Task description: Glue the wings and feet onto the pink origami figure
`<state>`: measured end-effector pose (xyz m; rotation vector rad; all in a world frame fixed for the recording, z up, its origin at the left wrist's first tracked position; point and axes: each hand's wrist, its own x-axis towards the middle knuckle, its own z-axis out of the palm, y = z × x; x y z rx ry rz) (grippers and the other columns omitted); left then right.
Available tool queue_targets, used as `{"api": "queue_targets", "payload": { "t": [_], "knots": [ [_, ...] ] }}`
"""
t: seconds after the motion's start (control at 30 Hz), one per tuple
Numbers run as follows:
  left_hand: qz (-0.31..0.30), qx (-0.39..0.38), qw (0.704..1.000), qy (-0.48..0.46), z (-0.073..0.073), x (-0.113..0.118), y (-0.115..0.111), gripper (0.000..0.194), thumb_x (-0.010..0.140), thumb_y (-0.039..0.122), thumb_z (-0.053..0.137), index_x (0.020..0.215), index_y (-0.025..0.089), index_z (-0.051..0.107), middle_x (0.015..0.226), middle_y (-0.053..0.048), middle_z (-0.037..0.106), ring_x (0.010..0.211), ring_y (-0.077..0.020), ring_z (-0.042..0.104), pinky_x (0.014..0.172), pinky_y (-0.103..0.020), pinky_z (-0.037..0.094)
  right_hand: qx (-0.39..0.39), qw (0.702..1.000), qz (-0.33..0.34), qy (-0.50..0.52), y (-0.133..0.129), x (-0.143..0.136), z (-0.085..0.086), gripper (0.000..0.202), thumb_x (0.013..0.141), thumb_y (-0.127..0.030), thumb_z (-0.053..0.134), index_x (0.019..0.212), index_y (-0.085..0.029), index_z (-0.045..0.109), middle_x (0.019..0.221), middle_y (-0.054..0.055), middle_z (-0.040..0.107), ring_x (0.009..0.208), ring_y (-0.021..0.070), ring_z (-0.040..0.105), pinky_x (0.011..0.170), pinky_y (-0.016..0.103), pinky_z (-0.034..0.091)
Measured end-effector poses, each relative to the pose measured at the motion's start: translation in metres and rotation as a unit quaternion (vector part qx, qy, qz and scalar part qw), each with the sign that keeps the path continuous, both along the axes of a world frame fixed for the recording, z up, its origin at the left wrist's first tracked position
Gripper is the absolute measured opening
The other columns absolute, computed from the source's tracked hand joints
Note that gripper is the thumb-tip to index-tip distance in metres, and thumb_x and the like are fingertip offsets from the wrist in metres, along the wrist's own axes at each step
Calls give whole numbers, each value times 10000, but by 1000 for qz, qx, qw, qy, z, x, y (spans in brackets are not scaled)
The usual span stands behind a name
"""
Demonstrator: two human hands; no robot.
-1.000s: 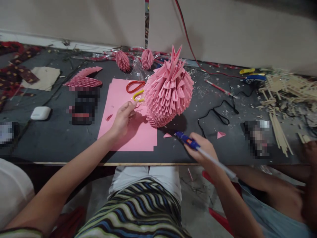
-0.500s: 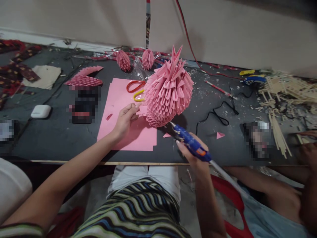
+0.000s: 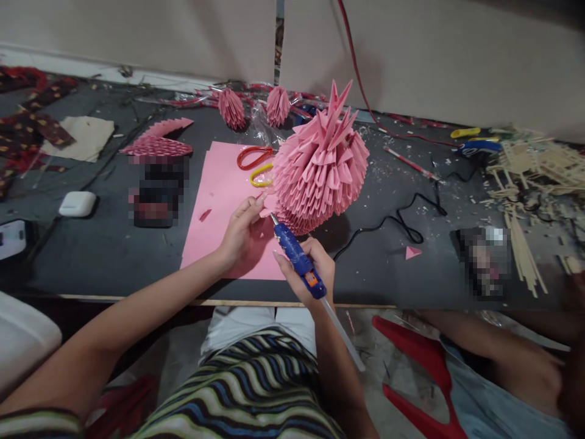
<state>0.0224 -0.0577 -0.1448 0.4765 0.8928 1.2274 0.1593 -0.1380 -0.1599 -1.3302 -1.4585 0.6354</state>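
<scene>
Pinched in the fingers of my left hand is a small pink paper piece, beside the lower left of a large pink 3D origami model. The model is built of folded paper triangles, with pointed spikes on top. My right hand is wrapped round a blue hot glue gun with a clear glue stick poking out of its back end. The gun's nozzle is at the paper piece, close to my left fingertips; whether it touches is hard to tell. Pink paper sheets lie underneath.
Red-handled and yellow-handled loops lie behind my left hand. Two small pink origami pieces stand at the back. A black cord winds across the table. Bamboo sticks are heaped right. A white earbud case sits left.
My right hand has swung the glue gun left, from the model's underside at right to the paper piece in my left hand. The view has shifted slightly.
</scene>
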Motion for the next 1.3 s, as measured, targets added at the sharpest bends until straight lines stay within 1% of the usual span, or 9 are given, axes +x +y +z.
{"api": "queue_targets", "payload": {
  "t": [0.1, 0.2, 0.33, 0.43, 0.67, 0.87, 0.97, 1.17, 1.3],
  "knots": [
    [4, -21, 1000, -14, -2, 0, -1, 420, 771, 329, 837, 681, 192, 450, 643, 56, 441, 556, -71, 465, 527, -184, 396, 36, 999, -19, -30, 2, -5, -7, 364, 830, -250, 716, 713, -243, 371, 692, -46, 424, 658, 130, 433, 642, 260, 388],
    [5, -44, 999, -14, -5, 1, 0, 410, 775, 326, 827, 689, 193, 448, 638, 57, 453, 544, -69, 455, 515, -191, 382, 54, 996, -33, -68, 3, -7, -12, 341, 813, -214, 687, 714, -249, 362, 679, -45, 406, 665, 140, 422, 627, 262, 368],
    [-1, -26, 1000, -4, -8, 0, 2, 415, 754, 339, 832, 692, 195, 449, 647, 54, 467, 548, -76, 464, 521, -207, 384, 75, 991, -41, -105, 4, -9, -19, 335, 789, -196, 658, 717, -256, 336, 662, -44, 396, 673, 151, 419, 633, 269, 370],
    [-3, -12, 1000, 0, -9, 0, 3, 414, 751, 339, 831, 688, 194, 449, 633, 58, 439, 531, -72, 442, 504, -210, 366, 95, 988, -42, -117, 6, -9, -24, 339, 778, -199, 646, 713, -260, 318, 642, -44, 387, 655, 154, 406, 621, 277, 362],
    [-5, -25, 1000, 7, -6, -1, 3, 426, 754, 322, 831, 673, 194, 432, 599, 64, 404, 500, -65, 407, 489, -204, 358, 63, 989, -56, -124, 6, -7, -29, 346, 785, -225, 643, 702, -257, 308, 646, -47, 377, 634, 144, 412, 612, 271, 361],
    [-16, -25, 1000, 0, -8, -1, 3, 415, 751, 343, 837, 698, 201, 451, 609, 66, 426, 513, -75, 448, 496, -210, 377, 46, 992, -56, -108, 4, -7, -31, 361, 777, -187, 628, 683, -256, 287, 634, -50, 356, 613, 142, 389, 594, 276, 333],
    [-18, -18, 1000, -4, -9, -1, 2, 404, 757, 335, 837, 702, 201, 460, 615, 63, 438, 522, -77, 448, 494, -203, 381, 50, 991, -56, -107, 3, -6, -33, 360, 765, -151, 615, 686, -256, 280, 637, -49, 353, 610, 141, 387, 587, 277, 323],
    [-13, -8, 1000, 4, -10, -2, 3, 443, 753, 334, 851, 676, 197, 437, 568, 75, 355, 474, -63, 366, 453, -175, 344, 67, 987, -62, -131, 4, -6, -34, 375, 746, -90, 596, 697, -255, 263, 646, -49, 336, 612, 136, 374, 583, 282, 300],
    [-13, 0, 1000, 9, -11, -2, 4, 456, 749, 336, 852, 666, 191, 427, 557, 78, 342, 466, -55, 340, 443, -172, 318, 82, 986, -59, -135, 4, -7, -34, 376, 756, -76, 579, 707, -256, 253, 647, -48, 322, 618, 137, 363, 580, 286, 293]
  ]
}}
